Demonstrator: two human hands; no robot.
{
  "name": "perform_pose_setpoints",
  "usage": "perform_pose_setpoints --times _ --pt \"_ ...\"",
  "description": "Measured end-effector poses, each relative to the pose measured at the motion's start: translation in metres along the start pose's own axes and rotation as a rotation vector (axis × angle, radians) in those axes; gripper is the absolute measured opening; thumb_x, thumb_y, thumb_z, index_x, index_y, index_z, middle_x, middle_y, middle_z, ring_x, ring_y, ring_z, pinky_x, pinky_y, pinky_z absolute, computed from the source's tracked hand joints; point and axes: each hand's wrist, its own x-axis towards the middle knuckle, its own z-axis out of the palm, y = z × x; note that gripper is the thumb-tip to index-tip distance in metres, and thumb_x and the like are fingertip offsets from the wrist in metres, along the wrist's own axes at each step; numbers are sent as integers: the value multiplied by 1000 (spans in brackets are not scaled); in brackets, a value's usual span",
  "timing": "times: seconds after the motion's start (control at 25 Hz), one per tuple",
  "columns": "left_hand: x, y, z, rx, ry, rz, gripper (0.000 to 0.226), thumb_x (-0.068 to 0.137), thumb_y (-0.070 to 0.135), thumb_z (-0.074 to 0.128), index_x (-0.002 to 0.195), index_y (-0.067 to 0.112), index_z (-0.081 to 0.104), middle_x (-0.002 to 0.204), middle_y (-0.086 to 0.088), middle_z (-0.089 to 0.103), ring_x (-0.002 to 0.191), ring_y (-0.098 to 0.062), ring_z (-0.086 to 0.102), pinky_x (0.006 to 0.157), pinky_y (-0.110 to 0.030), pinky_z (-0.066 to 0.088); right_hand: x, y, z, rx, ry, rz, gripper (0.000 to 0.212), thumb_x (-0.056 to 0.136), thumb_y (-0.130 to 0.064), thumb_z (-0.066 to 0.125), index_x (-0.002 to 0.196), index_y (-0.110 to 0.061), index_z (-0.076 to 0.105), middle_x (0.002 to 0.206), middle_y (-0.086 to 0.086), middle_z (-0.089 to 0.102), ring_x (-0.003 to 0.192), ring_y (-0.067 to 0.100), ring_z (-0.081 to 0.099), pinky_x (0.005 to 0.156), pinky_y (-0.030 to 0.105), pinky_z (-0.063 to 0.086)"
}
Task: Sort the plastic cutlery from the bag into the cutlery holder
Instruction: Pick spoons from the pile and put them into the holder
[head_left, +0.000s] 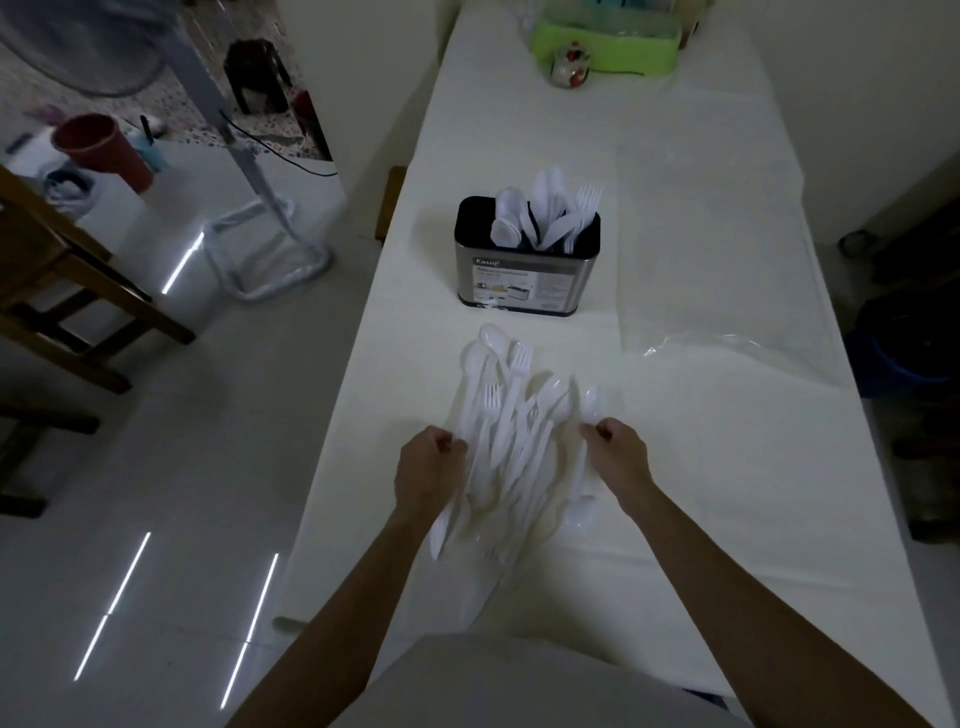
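Note:
A loose pile of white plastic cutlery (511, 431), spoons, forks and knives mixed, lies on the white table in front of me. My left hand (426, 467) grips a white knife (444, 519) at the pile's left edge, blade pointing toward me. My right hand (615, 452) pinches a white spoon (589, 402) at the pile's right edge. Farther back stands the metal cutlery holder (524, 275) with a black rim. Several white spoons, knives and forks stand upright in it. A clear plastic bag (711, 332) lies flat to the right of the holder.
The long white table (675, 493) runs away from me. A green basket (608, 41) and a small patterned pot (569, 65) sit at its far end. Off the left edge are a tiled floor, a wooden chair (57, 280) and a metal stand (260, 244).

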Motion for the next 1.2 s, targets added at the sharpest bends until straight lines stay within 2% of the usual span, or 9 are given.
perform_pose_setpoints --times 0.24,0.32,0.44,0.56,0.72,0.8,0.92,1.04,1.2 --pt "4 10 -6 -234 222 178 16 90 16 55 75 13 59 70 -2 62 63 -24 61 60 -35 50 -20 5 -10 274 4 -68 17 97 -21 43 93 -6 51 75 8 71 54 17 62 58 27 47" --pt "3 23 -13 -318 263 222 17 91 17 56 76 11 60 68 -7 62 59 -23 61 55 -26 49 -26 3 -9 305 -19 -105 19 98 -20 43 93 -6 56 73 9 71 47 14 60 55 21 47" --pt "0 44 -14 -312 172 175 17 91 13 56 76 6 62 65 -6 63 47 -8 57 44 -9 41 -33 -6 -5 436 -100 -110 25 98 -12 42 87 2 60 71 18 67 42 8 57 46 15 46" --pt "-8 47 1 -387 -39 40 15 89 13 58 80 4 66 65 -5 66 45 -10 58 44 -20 46 -36 -10 1 509 -132 -85 25 98 -13 43 84 -3 61 74 19 69 44 11 60 43 16 44" --pt "-14 40 19 -269 -103 73 19 90 15 57 75 6 65 58 -2 62 40 -2 53 46 -16 46 -29 4 -3 232 251 -348 28 97 -18 47 78 -4 61 64 11 64 49 17 56 51 27 47" --pt "-14 47 22 -162 -178 176 23 91 19 57 72 8 63 52 4 58 37 2 51 44 -9 43 -21 12 -11 -9 295 -510 28 96 -21 49 78 -4 61 67 7 62 56 20 54 54 33 44" --pt "-9 62 24 -124 -254 250 20 90 18 61 72 10 63 50 8 56 35 3 50 43 -8 41 -10 17 -16 -265 135 -574 27 97 -24 48 81 -7 63 71 5 66 62 20 59 58 32 45" --pt "1 69 25 -126 -246 263 21 87 20 63 69 10 63 50 3 58 35 0 50 44 -12 43 -11 14 -12 -98 -160 -424 29 99 -22 42 83 -7 61 60 0 64 56 15 59 61 29 47" --pt "27 72 22 -225 -161 258 16 87 25 64 81 9 65 63 2 62 41 -2 53 44 -12 43 -18 15 -4 100 -234 -291 32 101 -23 37 89 -7 62 57 -9 44 46 3 39 50 20 34"
